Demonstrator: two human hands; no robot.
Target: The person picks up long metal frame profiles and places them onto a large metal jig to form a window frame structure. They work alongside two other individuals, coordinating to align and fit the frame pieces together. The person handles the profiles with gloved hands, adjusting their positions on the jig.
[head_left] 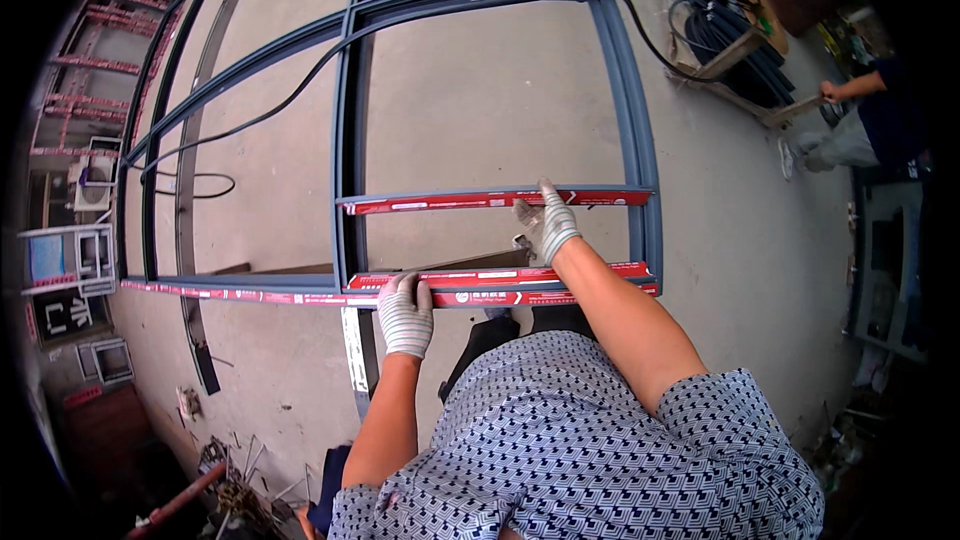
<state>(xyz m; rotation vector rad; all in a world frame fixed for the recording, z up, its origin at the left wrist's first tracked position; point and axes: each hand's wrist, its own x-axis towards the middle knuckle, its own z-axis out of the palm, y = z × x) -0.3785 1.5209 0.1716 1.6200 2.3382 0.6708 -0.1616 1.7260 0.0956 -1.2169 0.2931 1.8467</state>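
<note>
A large grey metal window frame (pixel 345 130) lies in front of me, with red protective film along its near rail (pixel 500 297). My left hand (pixel 405 315), in a white striped glove, is closed over this rail just right of an upright. Farther forward, a red-filmed crossbar (pixel 440 203) spans the right-hand section. My right hand (pixel 552 223), gloved alike, grips this crossbar right of its middle, fingers reaching over it. Between the uprights, a shorter red-filmed strip (pixel 600 274) lies along the near rail. The undersides of both hands' grips are hidden.
A black cable (pixel 300 90) runs across the frame toward a wooden rack of dark hoses (pixel 735 45) at the right. Beside that rack is another person (pixel 870 125). Stacked frames (pixel 95 70) line the left wall. A white-edged support (pixel 355 350) stands below the near rail.
</note>
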